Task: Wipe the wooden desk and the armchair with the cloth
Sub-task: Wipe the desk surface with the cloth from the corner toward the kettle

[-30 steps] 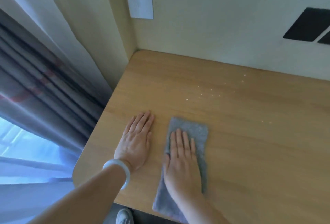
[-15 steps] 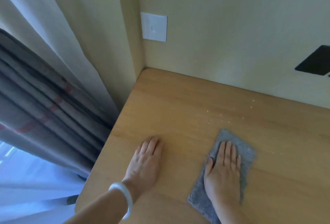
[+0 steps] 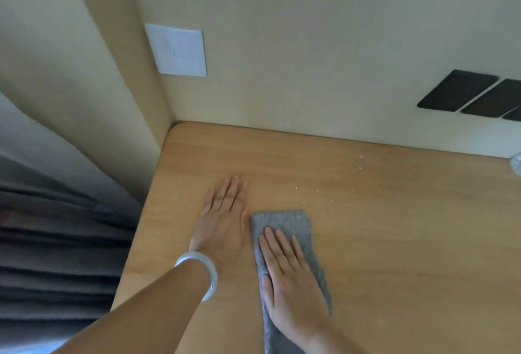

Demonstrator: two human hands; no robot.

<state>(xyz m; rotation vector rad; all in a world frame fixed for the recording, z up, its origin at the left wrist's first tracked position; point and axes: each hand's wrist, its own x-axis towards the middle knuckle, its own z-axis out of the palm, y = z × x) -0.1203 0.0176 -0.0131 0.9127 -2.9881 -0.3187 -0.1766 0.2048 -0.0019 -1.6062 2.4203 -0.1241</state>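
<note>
Pressing my flat, open right hand on the folded grey fleece cloth, left hand spread open just beside it, I should keep even pressure sweeping far-right across the light wooden desk toward pale crumbs.

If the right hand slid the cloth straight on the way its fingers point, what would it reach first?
The right hand on the grey cloth points up and slightly left. Bare desk lies ahead; the crumbs look like the first thing met, then the wall.
</note>
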